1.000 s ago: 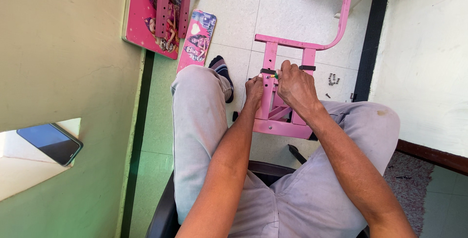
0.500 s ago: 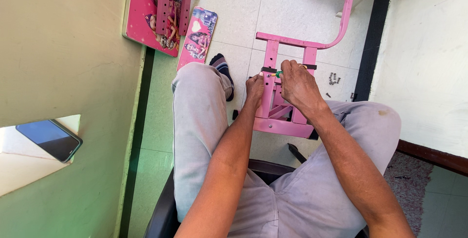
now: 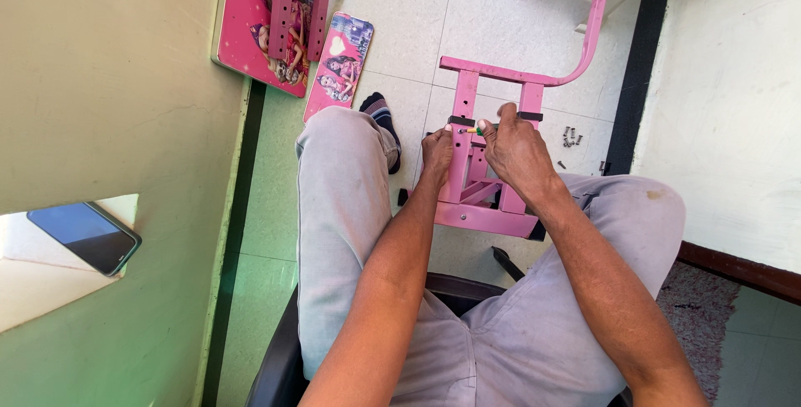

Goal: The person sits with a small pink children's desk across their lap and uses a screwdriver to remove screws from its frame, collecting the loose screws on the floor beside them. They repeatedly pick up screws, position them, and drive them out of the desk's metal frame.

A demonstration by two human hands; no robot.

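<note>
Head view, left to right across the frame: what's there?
Phone on the ledge → pink picture panel by the wall → small pink picture board → left hand → right hand → loose screws on the floor

Bubblegum-pink painted metal tube frame with black bands, light grey cotton trousers, pale green floor tiles.

The pink frame looks like painted metal, the floor tiles smooth and glossy, the trousers matt cloth.
</note>
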